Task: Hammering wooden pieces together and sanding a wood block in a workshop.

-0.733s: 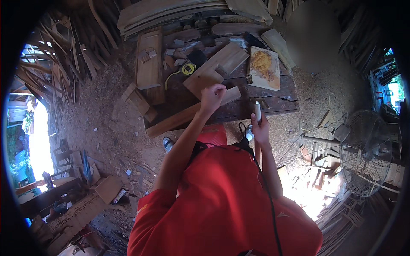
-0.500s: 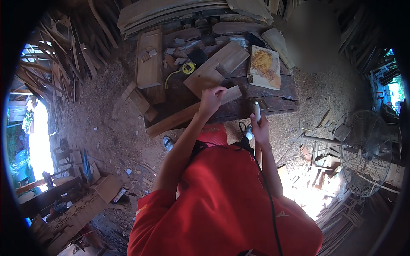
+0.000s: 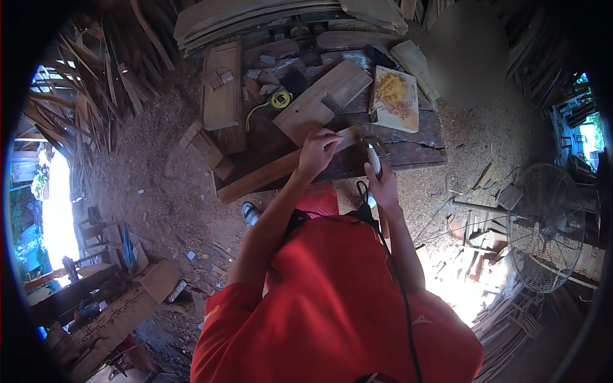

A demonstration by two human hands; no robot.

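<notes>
A long narrow wooden strip (image 3: 258,177) lies slantwise along the near edge of the workbench (image 3: 408,153). My left hand (image 3: 317,153) is over its right part, fingers pinched together; whatever they hold, if anything, is too small to make out. My right hand (image 3: 383,186) is closed around a tool with a pale handle (image 3: 374,159). A dark, metallic-looking head shows at its far end, near the strip's right end; its exact kind is unclear. Just beyond my left hand rests a wide board (image 3: 304,120) with a small wood block (image 3: 332,102) on it.
A yellow tape measure (image 3: 280,99), wood offcuts and a stained pale board (image 3: 396,99) lie on the bench. Another board (image 3: 222,96) lies at the left. Stacked planks (image 3: 255,22) are at the back. A large wire-caged fan (image 3: 547,230) stands at the right; a black cord (image 3: 403,293) hangs down my front.
My right hand has moved slightly left with the tool, bringing its head nearer the strip's end. My left hand stays over the strip, its fingers slightly shifted.
</notes>
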